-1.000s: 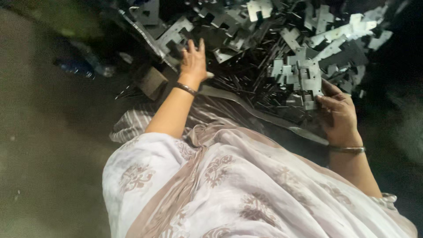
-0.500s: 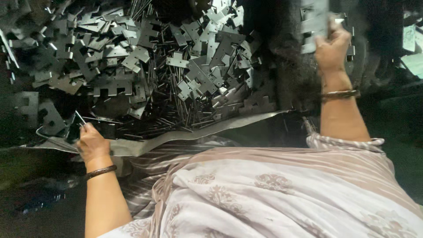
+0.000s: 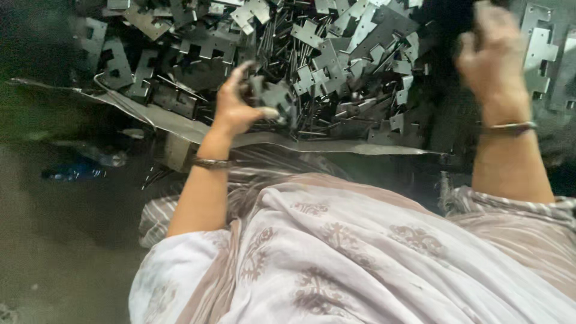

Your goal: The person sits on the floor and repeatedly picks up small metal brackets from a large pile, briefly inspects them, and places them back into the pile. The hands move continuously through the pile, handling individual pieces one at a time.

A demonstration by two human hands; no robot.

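A big heap of flat grey stamped metal pieces (image 3: 324, 66), cross-shaped and notched, fills the top of the head view. My left hand (image 3: 237, 105) reaches into the near edge of the heap, thumb and fingers curled around one small metal piece (image 3: 273, 96). My right hand (image 3: 495, 57) is raised at the upper right beside a stack of longer metal plates (image 3: 540, 45); it is blurred and its fingers curl away from me. Both wrists carry a bangle.
A bent metal sheet (image 3: 180, 123) runs under the heap's near edge. A blue plastic item (image 3: 78, 171) lies on the dark floor at left. My patterned pale cloth (image 3: 360, 258) covers the lower view.
The view swung left. My left hand moved from the sheet's edge up into the heap and closed on a small piece. My right hand stays raised at the upper right.
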